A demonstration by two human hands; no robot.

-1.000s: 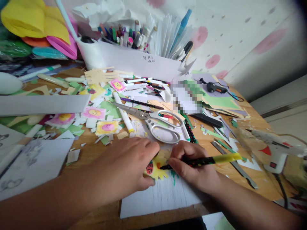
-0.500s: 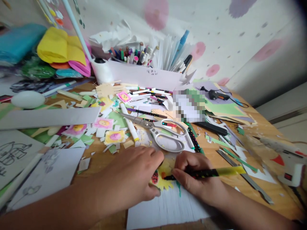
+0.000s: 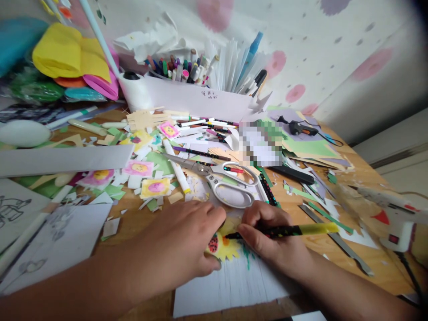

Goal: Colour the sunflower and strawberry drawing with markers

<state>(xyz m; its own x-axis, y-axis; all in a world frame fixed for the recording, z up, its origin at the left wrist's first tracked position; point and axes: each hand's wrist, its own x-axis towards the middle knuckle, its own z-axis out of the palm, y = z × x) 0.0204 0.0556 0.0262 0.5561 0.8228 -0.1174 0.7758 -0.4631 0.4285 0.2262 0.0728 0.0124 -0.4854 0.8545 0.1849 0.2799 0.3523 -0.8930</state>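
Observation:
My right hand (image 3: 270, 240) grips a felt-tip marker (image 3: 287, 231) with a black speckled barrel and a yellow end. Its tip meets an orange patch on a small yellow paper cutout (image 3: 233, 250) with a zigzag edge. Beside that patch is a red, black-dotted drawing, perhaps a strawberry. My left hand (image 3: 190, 236) lies over the cutout's left side, fingers bent and thumb at its lower edge, holding it against a white paper sheet (image 3: 214, 290). Green marks show on the sheet near my right fingers. Silver scissors (image 3: 230, 183) lie just beyond both hands.
Paper scraps (image 3: 113, 191) and several pens cover the desk. A bin of markers (image 3: 180, 71) stands at the back. To the right lie a metal blade-like strip (image 3: 337, 240) and a white glue gun (image 3: 391, 209). Drawings on paper (image 3: 63, 240) lie at left.
The marker tip has moved slightly away from me, to the far edge of the orange patch, which looks a little larger. The left hand keeps its place on the cutout. The view has shifted slightly.

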